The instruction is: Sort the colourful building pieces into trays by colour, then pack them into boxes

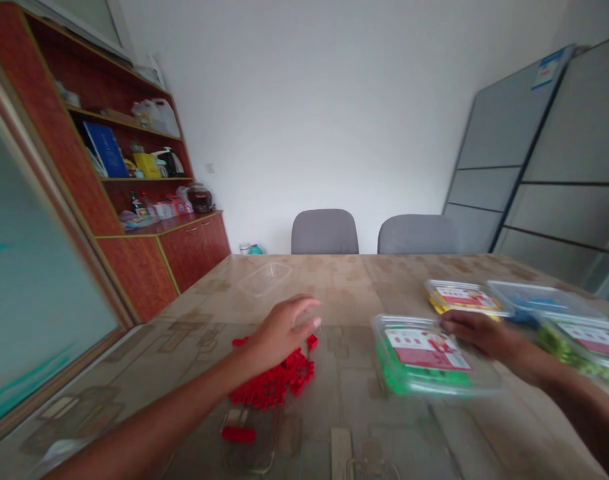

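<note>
My left hand [287, 330] hovers above a heap of small red plastic pieces [269, 383], its fingers and thumb apart with nothing visible between them. A longer red piece [238, 435] lies apart, nearer to me. My right hand [471, 331] is closed on the far right rim of a clear plastic box [484, 381] with a white and red label. Green pieces [397, 370] show inside this box, whose outline is smeared by motion.
Behind the right hand are a labelled box of yellow pieces [467, 298], a box with blue contents [549, 300] and a box with yellow-green contents [591, 343]. A clear tray [267, 280] sits toward the far left. Two grey chairs [325, 232] [418, 235] stand beyond the table [341, 280].
</note>
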Tool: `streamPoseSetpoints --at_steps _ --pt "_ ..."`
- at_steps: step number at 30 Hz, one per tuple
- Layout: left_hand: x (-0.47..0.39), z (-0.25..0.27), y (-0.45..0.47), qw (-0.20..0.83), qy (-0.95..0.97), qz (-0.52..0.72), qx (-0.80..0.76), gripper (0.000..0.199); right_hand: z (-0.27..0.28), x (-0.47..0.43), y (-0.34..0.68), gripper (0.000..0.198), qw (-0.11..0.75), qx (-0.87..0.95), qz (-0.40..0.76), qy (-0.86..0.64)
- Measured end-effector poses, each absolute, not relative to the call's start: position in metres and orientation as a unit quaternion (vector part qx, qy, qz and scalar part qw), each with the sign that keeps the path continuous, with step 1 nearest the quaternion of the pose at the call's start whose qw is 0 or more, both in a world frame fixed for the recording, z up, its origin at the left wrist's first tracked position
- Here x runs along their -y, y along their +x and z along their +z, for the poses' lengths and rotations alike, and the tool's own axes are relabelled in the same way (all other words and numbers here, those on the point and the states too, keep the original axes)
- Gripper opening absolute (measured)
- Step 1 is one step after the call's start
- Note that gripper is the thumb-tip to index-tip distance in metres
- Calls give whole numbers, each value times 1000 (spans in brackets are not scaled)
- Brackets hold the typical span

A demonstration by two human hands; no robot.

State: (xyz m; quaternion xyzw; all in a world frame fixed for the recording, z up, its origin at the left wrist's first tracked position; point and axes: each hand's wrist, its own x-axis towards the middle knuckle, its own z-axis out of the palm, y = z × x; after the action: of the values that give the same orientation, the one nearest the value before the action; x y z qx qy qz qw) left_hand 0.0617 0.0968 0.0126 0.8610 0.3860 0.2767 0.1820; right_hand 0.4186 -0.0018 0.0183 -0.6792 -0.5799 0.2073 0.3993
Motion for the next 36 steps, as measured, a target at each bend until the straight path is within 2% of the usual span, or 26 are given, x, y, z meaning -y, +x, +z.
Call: streamPoseSetpoints --at_steps 3,7,10,13,16,19,24,32,36 --pt "-45 9 63 294 833 271 -383 32 9 1 372 45 345 624 371 -595" --pt "-13 -4 40 414 785 201 -416 23 -10 15 320 46 264 657 478 -520" --pt "-6 -15 22 485 735 156 -447 27 -14 27 305 42 202 676 512 -490" --pt "-5 -25 11 511 713 149 -456 29 -6 30 302 40 177 735 455 -470" --pt "-8 -31 7 524 707 143 -453 28 4 24 292 40 185 785 364 -466" --pt "-12 -32 6 554 696 137 -435 27 5 13 271 32 187 808 338 -444" --pt "-9 -32 7 569 673 169 -442 23 -11 -1 236 14 221 789 404 -407" --pt "-2 -31 13 490 698 258 -454 8 -23 -4 228 7 313 737 443 -403" --pt "-1 -30 15 472 699 254 -474 1 -25 -3 226 3 315 722 473 -395"
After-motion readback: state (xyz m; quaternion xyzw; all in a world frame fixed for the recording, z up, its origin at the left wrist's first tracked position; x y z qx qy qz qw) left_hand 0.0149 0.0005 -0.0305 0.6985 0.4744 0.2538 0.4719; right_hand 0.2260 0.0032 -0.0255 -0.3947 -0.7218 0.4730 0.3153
